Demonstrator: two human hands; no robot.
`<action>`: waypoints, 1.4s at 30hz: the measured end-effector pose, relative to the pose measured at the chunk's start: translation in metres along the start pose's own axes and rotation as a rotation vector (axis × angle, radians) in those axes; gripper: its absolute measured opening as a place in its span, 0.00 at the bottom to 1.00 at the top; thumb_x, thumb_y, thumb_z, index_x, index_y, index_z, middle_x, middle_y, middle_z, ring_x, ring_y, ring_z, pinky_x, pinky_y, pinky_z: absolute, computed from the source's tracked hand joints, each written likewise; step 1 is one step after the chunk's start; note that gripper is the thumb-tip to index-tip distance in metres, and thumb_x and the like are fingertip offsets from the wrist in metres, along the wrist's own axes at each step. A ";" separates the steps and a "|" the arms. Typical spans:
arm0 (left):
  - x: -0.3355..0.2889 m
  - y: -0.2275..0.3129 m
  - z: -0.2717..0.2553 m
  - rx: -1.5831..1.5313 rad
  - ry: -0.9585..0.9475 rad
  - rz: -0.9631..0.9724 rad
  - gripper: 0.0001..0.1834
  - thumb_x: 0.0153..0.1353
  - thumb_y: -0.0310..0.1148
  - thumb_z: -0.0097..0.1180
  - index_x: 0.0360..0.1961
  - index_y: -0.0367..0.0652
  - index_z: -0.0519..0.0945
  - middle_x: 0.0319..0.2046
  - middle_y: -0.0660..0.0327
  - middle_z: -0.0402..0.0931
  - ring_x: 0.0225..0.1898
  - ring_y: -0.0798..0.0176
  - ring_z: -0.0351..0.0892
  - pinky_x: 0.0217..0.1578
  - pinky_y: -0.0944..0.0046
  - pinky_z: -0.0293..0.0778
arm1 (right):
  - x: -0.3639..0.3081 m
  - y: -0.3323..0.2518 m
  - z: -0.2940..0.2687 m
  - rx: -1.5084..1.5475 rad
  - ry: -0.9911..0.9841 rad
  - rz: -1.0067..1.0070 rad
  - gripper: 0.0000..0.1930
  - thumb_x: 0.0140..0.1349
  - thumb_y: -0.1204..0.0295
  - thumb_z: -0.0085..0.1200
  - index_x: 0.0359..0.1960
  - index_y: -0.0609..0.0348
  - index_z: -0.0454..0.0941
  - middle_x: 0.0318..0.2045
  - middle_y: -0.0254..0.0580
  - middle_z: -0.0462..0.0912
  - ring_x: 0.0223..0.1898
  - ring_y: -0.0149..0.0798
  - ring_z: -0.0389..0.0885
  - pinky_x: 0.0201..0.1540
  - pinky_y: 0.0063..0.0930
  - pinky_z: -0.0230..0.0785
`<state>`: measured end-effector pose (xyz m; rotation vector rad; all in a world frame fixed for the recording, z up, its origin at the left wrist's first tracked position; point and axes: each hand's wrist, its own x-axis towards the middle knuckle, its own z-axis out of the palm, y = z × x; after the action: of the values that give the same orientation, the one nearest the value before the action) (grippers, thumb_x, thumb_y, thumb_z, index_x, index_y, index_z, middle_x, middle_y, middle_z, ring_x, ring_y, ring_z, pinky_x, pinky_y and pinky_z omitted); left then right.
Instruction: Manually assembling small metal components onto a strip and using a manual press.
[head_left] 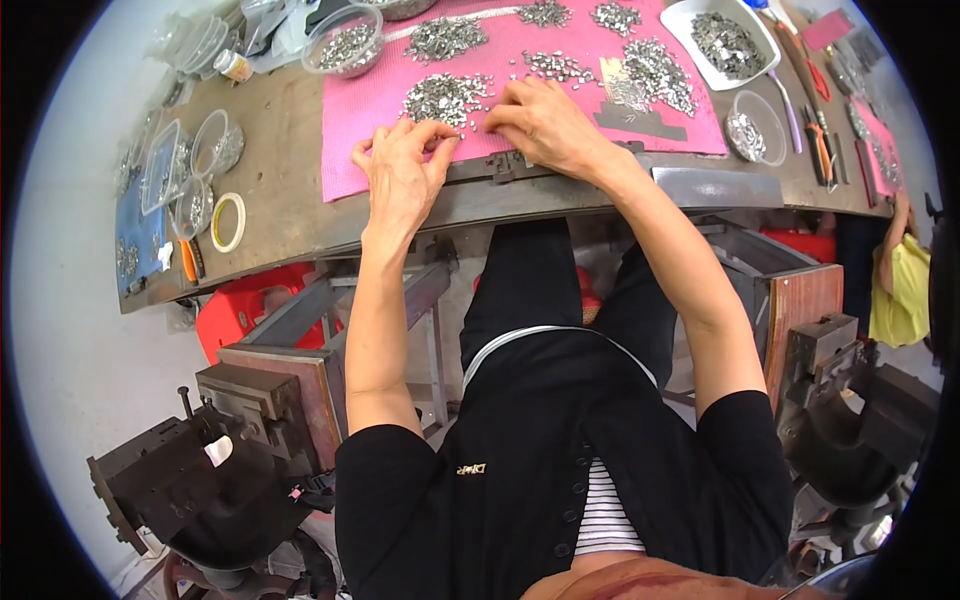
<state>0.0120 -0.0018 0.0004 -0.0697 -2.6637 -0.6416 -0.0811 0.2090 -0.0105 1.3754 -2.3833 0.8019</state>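
Observation:
My left hand (402,170) is at the near edge of the pink mat (350,110), with thumb and forefinger pinched together. Anything between those fingertips is too small to make out. Just to its right, my right hand (545,122) has its fingers curled and pressed together, and their tips are partly hidden. A pile of small shiny metal pieces (447,100) lies right in front of both hands. Below the right hand, a dark metal fixture (505,167) sits at the bench edge. Beyond are more metal piles, among them a large one (658,77) beside a flat grey metal plate (645,122).
A white tray (675,22) and a round clear tub (308,55) hold metal parts. Pliers (822,150) lie at right, a tape roll (228,222) at left. Vises (250,400) stand on both sides below the bench. A person in a yellow top (898,290) is at far right.

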 end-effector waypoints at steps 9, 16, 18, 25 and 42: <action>-0.001 -0.011 -0.005 -0.012 -0.002 -0.044 0.05 0.58 0.39 0.68 0.33 0.53 0.88 0.30 0.67 0.81 0.40 0.59 0.76 0.54 0.46 0.56 | 0.005 -0.004 0.002 0.044 0.008 0.029 0.06 0.62 0.71 0.58 0.38 0.51 0.85 0.35 0.39 0.78 0.42 0.45 0.78 0.48 0.41 0.67; 0.005 -0.002 -0.002 -0.021 -0.031 0.009 0.06 0.57 0.38 0.68 0.33 0.52 0.88 0.30 0.66 0.80 0.40 0.58 0.76 0.54 0.45 0.56 | 0.007 -0.002 0.007 -0.027 -0.026 0.068 0.05 0.62 0.70 0.60 0.37 0.54 0.84 0.35 0.41 0.79 0.43 0.46 0.78 0.49 0.42 0.68; 0.005 -0.002 -0.002 0.006 -0.026 0.022 0.06 0.57 0.38 0.68 0.33 0.51 0.88 0.29 0.66 0.80 0.40 0.58 0.75 0.54 0.45 0.56 | 0.004 0.002 0.006 -0.015 0.031 0.048 0.05 0.61 0.70 0.61 0.36 0.55 0.83 0.34 0.40 0.78 0.42 0.46 0.78 0.48 0.42 0.68; 0.006 -0.005 -0.001 0.027 -0.041 0.066 0.05 0.57 0.36 0.67 0.31 0.49 0.86 0.29 0.66 0.79 0.39 0.58 0.75 0.54 0.46 0.56 | 0.004 0.004 0.004 0.036 0.042 0.042 0.04 0.61 0.72 0.60 0.36 0.55 0.83 0.33 0.40 0.79 0.39 0.47 0.78 0.44 0.40 0.70; 0.007 -0.010 0.003 0.009 -0.059 0.095 0.04 0.61 0.33 0.63 0.32 0.47 0.84 0.30 0.65 0.79 0.39 0.57 0.75 0.54 0.47 0.57 | -0.013 0.001 -0.023 0.128 -0.021 0.182 0.05 0.63 0.74 0.55 0.37 0.61 0.79 0.38 0.46 0.80 0.44 0.50 0.79 0.48 0.43 0.68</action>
<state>0.0029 -0.0095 -0.0040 -0.2146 -2.7013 -0.6056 -0.0758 0.2321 0.0009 1.2300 -2.5400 1.0081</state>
